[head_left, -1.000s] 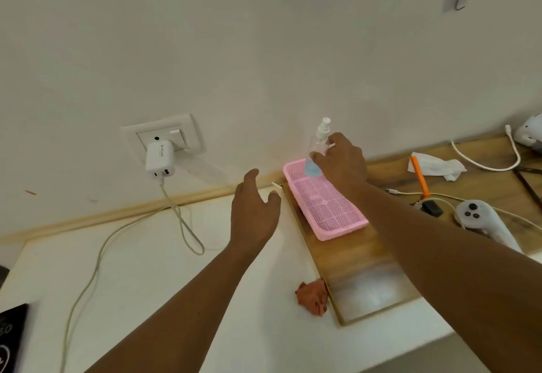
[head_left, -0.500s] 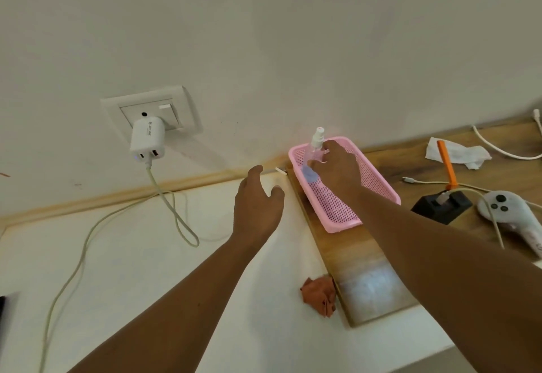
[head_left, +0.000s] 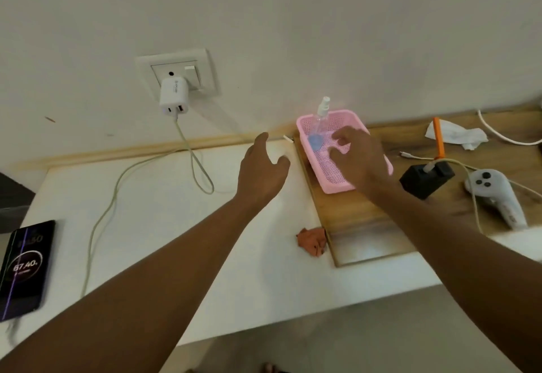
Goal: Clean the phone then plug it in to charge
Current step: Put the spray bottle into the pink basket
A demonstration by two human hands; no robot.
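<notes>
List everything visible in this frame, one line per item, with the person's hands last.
phone: 1, black, screen lit, table's left edge
charger: 1, white, in wall socket
charging cable: 1, pale green, looping across white table
spray bottle: 1, clear with blue liquid, upright in basket
basket: 1, pink, on wooden board
cloth: 1, orange-brown, crumpled beside board
black stand: 1, on board
controller: 1, white, far right
tissue: 1, white, crumpled
left hand: open, above table
right hand: open, over basket

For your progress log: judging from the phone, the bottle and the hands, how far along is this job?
Done: the phone lies on the table showing a charging screen, and the spray bottle stands in the pink basket. In hand: nothing; the right hand hovers open over the basket, the left hand is open. Left: apparently nothing.
</notes>
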